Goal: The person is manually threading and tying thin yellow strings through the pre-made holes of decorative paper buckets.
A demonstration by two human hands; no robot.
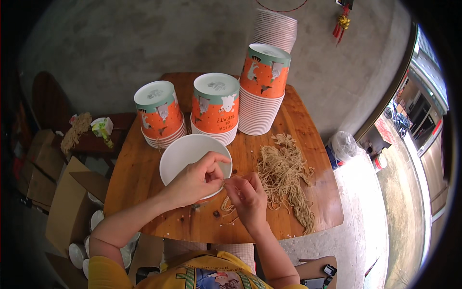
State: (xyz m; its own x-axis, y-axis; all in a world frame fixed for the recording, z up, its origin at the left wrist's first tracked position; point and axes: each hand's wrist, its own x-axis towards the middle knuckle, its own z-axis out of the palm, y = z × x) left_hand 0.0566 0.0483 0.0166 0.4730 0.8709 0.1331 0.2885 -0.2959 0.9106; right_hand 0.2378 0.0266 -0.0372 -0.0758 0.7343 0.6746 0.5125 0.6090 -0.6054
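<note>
A white-lined paper bucket (190, 150) stands mouth up before me near the table's front edge. My left hand (198, 179) reaches over its near right rim, fingers curled and closed; what they pinch is hidden. Close beside it, at the rim, my right hand (248, 196) is closed in a pinch on a thin beige cord (228, 206), whose loose strands hang below onto the table. The two hands' fingertips nearly meet. A tangled pile of beige cords (284, 178) lies just right of my right hand.
Behind the bucket stand three upside-down stacks of orange paper buckets, a left stack (161, 113), a middle stack (215, 106) and a taller right stack (262, 103). A wrapped white stack (274, 30) rises behind. On the floor at left, a cardboard box (72, 207) holds more buckets.
</note>
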